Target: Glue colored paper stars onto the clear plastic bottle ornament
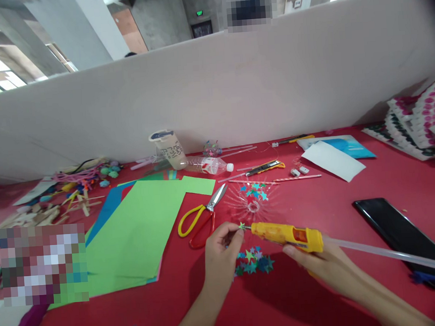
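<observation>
Nearest, right hand (316, 266) fingers wrap a yellow plastic glue gun (287, 234); left hand (220, 256) fingers pinch a tiny green star (241, 226) at its nozzle.

red table (353, 188) | green paper (140, 228) | scissors (201, 219) | phone (397, 235) | bottle (203, 165) | paper stars (254, 264)

A pixelated patch (44, 264) hides the left corner of the paper (140, 228); a second patch (247, 4) blurs the background. The right hand (321, 265) covers the grip of the glue gun (282, 233), and the glue stick (395, 255) leaves the right edge. Whether the star (242, 226) in the left fingers (234, 232) touches the nozzle is unclear.
</observation>
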The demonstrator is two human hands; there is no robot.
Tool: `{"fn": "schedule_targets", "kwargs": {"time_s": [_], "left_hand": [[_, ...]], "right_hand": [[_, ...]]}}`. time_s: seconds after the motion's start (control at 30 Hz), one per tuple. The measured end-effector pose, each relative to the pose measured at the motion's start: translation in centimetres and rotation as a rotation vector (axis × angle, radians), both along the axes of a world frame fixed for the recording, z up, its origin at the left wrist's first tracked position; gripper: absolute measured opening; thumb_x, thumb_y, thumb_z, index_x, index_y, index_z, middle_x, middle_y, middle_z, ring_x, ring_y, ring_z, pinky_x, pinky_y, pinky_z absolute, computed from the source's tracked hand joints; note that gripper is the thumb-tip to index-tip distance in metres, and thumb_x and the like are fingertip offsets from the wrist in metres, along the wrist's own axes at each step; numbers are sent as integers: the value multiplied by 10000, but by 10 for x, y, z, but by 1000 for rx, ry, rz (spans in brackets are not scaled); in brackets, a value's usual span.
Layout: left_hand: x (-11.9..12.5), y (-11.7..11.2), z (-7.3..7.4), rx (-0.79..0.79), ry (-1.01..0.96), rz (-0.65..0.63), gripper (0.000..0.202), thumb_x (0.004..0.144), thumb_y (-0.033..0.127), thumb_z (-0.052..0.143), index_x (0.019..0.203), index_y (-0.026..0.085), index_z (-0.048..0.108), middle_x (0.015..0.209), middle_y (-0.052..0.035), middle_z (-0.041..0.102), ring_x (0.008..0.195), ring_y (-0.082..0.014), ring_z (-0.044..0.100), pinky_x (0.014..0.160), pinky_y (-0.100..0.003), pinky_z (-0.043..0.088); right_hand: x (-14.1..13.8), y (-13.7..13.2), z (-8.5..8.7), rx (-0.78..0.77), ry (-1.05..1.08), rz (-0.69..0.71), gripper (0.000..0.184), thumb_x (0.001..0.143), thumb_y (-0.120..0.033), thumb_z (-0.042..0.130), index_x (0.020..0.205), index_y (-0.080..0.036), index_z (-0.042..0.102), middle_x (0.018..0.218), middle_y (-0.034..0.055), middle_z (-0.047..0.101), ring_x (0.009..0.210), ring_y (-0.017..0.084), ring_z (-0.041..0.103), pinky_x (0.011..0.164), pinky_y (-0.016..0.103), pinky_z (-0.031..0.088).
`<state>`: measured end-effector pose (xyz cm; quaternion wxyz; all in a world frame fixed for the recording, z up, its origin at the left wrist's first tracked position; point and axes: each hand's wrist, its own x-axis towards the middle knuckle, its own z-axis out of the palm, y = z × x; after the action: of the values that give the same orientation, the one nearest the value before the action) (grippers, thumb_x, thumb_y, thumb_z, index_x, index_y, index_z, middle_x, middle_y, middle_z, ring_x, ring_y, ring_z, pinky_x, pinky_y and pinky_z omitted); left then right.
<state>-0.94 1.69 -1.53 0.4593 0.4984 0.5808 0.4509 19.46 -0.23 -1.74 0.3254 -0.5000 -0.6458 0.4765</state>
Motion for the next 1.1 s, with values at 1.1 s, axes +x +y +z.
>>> {"fn": "schedule_targets", "kwargs": {"time_s": [1.1], "left_hand": [[5,4,19,-271,-370,-188,128,810,230,533,703,160,539,575,41,556,437,-36,436,424,-156,303]], "right_hand": [[81,34,-3,-228,-595,310,221,816,-362,519,762,-170,614,730,46,684,610,164,623,505,221,407]]}}
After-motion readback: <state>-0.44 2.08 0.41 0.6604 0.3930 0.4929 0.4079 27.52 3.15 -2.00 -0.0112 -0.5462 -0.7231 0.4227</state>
